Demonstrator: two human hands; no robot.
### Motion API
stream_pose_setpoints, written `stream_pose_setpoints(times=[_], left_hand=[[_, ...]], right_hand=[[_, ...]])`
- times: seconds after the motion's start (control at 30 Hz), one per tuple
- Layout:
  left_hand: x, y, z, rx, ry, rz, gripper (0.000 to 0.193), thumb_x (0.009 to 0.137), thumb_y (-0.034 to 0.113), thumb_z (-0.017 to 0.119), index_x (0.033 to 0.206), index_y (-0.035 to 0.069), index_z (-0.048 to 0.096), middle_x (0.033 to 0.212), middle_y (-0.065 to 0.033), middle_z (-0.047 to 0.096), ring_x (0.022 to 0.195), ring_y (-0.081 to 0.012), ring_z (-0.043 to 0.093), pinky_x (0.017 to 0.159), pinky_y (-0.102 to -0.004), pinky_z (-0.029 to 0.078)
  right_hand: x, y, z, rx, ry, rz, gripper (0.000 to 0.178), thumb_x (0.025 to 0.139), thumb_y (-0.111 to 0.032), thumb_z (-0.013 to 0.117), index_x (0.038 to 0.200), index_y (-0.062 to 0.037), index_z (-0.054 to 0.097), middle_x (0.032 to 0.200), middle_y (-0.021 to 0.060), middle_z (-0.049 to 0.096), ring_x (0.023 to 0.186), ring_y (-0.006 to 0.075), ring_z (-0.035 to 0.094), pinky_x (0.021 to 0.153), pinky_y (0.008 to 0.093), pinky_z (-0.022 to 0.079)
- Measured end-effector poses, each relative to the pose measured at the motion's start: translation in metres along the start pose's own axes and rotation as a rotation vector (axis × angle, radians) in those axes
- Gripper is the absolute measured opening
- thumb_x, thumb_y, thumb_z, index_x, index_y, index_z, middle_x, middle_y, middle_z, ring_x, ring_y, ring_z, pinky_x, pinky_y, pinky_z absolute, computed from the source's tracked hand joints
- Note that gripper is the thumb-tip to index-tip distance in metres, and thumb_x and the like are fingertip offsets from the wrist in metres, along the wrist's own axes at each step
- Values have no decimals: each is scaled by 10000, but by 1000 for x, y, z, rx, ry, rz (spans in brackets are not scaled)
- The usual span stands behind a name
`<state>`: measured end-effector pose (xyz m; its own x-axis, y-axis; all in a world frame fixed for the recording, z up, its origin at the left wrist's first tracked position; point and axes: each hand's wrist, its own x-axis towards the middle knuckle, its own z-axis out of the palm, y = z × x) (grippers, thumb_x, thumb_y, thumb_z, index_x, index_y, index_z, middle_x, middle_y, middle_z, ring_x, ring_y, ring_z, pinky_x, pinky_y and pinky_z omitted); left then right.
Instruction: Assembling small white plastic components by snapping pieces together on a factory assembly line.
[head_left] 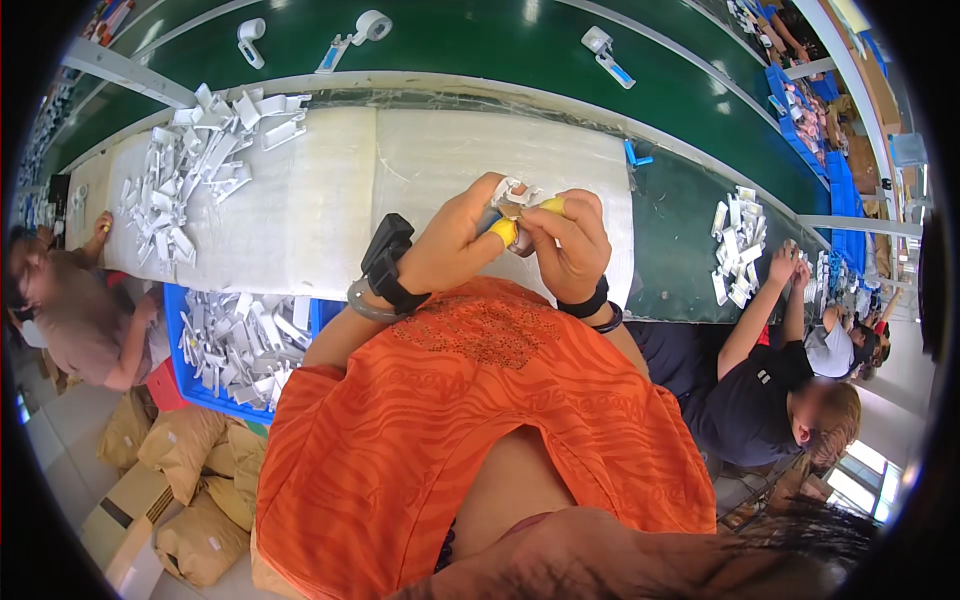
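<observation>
Above the white-covered worktable (330,200), my two hands meet around a small white plastic part (515,192) with a greyish, shiny section. My left hand (458,235) is closed on the part, its yellow-covered thumb pressing from the near side. On the opposite side my right hand (572,248) pinches it between thumb and fingers; yellow covering shows on one finger. The fingers hide much of the part, so its exact kind is unclear. A heap of white plastic casings (205,150) lies on the table to the left.
A blue bin (174,330) full of white casings stands below the table's left side. Beyond runs a green conveyor (480,45) carrying white devices (608,58). More white pieces (738,245) lie right. Co-workers sit left (85,315) and right (760,400).
</observation>
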<state>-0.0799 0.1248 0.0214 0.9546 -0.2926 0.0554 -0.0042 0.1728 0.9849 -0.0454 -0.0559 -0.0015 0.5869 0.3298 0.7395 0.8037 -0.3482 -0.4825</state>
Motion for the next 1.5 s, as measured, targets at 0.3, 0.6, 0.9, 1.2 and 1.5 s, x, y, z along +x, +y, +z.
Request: stream_pose_setpoints(times=[0.3, 0.6, 0.9, 1.2, 1.5], left_hand=[[-2, -10, -4, 74, -46, 17, 418, 866, -4, 428, 1282, 36, 434, 1000, -57, 555, 788, -78, 534, 641, -218, 479], [-2, -11, 0, -45, 7, 87, 399, 877, 58, 465, 1273, 13, 442, 846, -47, 584, 678, -89, 524, 587, -227, 436], [-4, -17, 1, 63, -7, 24, 333, 1019, 148, 400, 1332, 38, 431, 892, -9, 537, 704, -48, 468, 608, -191, 417], [-3, -11, 2, 107, -2, 60, 334, 1002, 75, 349, 1326, 50, 426, 913, -10, 543, 711, -50, 467, 623, -195, 417], [-2, -15, 1, 169, -18, 95, 354, 988, 49, 350, 1330, 63, 438, 882, -10, 553, 708, -55, 481, 613, -191, 424]], right_hand=[[-1, -2, -1, -23, 4, -1, 273, 675, 14, 769, 921, -86, 704, 824, 51, 550, 797, 266, 527, 731, 356, 461], [6, -8, -4, -81, -31, -37, 270, 683, 27, 757, 927, -65, 686, 793, 50, 542, 737, 232, 535, 803, 392, 462], [4, -7, -3, -69, -31, -13, 250, 689, 32, 752, 908, -59, 673, 774, 46, 549, 719, 211, 540, 837, 399, 456], [0, 0, -4, -53, -48, -32, 229, 708, 17, 748, 908, -68, 677, 771, 40, 540, 721, 208, 539, 867, 416, 444], [-4, -1, -5, -54, -62, -25, 238, 713, 29, 739, 920, -65, 670, 796, 44, 520, 776, 218, 538, 866, 429, 452]])
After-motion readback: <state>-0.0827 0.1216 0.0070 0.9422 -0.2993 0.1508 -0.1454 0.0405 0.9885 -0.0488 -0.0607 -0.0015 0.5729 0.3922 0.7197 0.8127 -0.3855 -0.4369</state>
